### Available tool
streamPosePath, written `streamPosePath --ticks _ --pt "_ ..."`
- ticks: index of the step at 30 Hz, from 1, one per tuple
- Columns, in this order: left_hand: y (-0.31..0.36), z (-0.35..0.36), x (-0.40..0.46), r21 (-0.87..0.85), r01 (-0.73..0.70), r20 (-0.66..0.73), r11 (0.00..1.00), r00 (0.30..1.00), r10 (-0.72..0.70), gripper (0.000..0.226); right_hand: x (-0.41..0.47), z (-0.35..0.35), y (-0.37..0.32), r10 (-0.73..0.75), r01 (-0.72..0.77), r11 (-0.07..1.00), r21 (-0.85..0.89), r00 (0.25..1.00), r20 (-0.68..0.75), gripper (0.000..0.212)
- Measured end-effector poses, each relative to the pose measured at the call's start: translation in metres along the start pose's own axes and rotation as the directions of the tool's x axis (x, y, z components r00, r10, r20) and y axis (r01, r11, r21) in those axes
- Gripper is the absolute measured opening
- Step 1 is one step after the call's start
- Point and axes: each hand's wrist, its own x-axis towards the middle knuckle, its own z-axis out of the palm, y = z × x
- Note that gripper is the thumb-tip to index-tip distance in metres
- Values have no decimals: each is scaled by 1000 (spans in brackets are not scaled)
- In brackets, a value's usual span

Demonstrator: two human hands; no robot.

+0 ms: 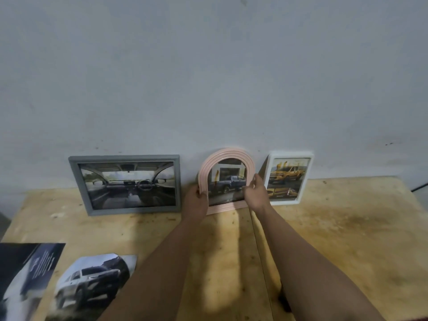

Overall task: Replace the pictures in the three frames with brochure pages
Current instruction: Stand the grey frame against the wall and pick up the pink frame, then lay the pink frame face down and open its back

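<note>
Three frames lean against the wall at the back of the wooden table (335,228). On the left is a grey rectangular frame (126,184) showing a car interior. In the middle stands a pink arched frame (228,156) with a dark pickup picture. On the right is a white frame (289,178) with a yellow pickup. My left hand (196,201) grips the pink frame's left edge, thumb over its front. My right hand (256,192) is at its right edge with the fingers loosely bent; whether they touch the frame is unclear.
Near the table's front left lie a cut-out page of a white SUV (92,286) and a dark brochure (25,279). The grey wall (208,77) rises directly behind the frames. A dark cable (419,187) shows at the far right.
</note>
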Motion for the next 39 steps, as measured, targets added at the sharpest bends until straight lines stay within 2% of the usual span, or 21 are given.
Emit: streamPosePath --ticks 4,7,11,15,17,21,23,27,31,36,39 --pt "-7 -15 -10 -6 -44 -55 999 998 43 15 -6 -3 14 21 -21 997 78 1000 0 59" --pt "-17 -38 -28 16 -141 -21 990 990 141 8 -23 -8 32 67 -69 983 172 998 22 49" --pt "-29 -68 -67 89 -321 15 943 947 321 6 -62 -14 45 106 -118 981 153 991 83 38" --pt "-34 -93 -114 184 -458 17 870 886 463 10 -107 -14 39 113 -103 975 198 993 -40 30" --pt "-40 -103 -133 295 -520 48 802 846 531 12 -130 -12 35 104 -82 974 210 990 -95 35" --pt "-62 -109 -172 514 -676 239 528 704 669 11 -174 -4 40 115 -104 982 155 991 -63 45" --pt "-76 -108 -190 534 -724 315 436 649 692 14 -192 2 51 148 -142 984 110 988 -45 42" --pt "-114 -94 -212 523 -789 430 323 571 700 21 -208 14 90 201 -195 978 76 976 -84 36" --pt "-156 -74 -220 504 -780 492 371 612 619 19 -209 23 129 247 -253 965 -72 966 -73 38" --pt "-193 -55 -220 558 -772 559 303 620 551 22 -210 36 154 172 -176 951 -254 984 -41 28" --pt "-204 -57 -220 540 -743 545 396 667 508 27 -210 41 159 138 -142 927 -346 990 -36 32"
